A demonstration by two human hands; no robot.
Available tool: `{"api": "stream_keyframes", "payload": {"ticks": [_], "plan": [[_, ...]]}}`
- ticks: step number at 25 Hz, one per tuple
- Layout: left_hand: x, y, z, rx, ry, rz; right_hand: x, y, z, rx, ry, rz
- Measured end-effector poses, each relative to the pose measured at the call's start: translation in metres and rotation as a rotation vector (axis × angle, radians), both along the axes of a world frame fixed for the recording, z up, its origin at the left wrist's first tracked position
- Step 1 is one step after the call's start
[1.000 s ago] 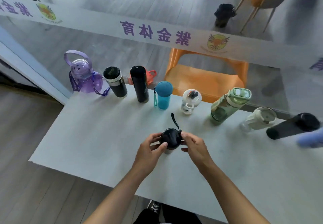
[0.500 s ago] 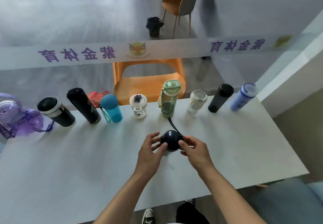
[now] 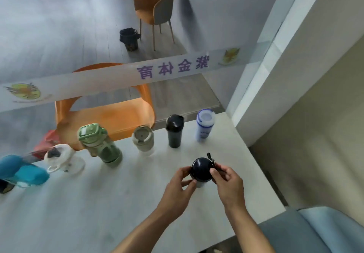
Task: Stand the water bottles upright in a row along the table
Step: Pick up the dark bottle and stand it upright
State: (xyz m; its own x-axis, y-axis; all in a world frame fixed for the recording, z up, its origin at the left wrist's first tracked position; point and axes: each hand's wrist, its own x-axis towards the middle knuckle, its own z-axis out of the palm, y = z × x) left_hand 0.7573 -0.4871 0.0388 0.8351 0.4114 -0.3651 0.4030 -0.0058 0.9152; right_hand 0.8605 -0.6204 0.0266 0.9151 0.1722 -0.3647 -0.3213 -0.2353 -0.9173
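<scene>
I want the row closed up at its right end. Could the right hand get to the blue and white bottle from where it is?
Probably yes: bare table lies between the right hand and the blue and white bottle. But it grips the dark-lidded bottle now.

Glass strip: mirrored purple chars "紫金体育", w/ logo.

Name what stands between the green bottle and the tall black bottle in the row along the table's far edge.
In the head view, one cream bottle stands upright between the green bottle and the tall black bottle, apart from both.
</scene>
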Motion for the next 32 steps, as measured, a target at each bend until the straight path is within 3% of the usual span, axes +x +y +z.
{"api": "stream_keyframes", "payload": {"ticks": [5,13,26,32], "plan": [[0.125,-0.04,0.0,-0.052,0.064,-0.052,0.13,-0.028,-0.007,-0.041,-0.026,0.012],[0.261,-0.023,-0.003,-0.028,0.079,0.038,0.272,0.011,-0.015,-0.051,-0.082,0.085],[0.282,-0.018,-0.005,-0.037,0.079,0.063,0.297,0.022,-0.015,-0.125,-0.217,0.168],[0.279,-0.01,-0.005,0.055,0.15,0.0,0.294,0.023,-0.007,-0.201,-0.242,0.2]]}}
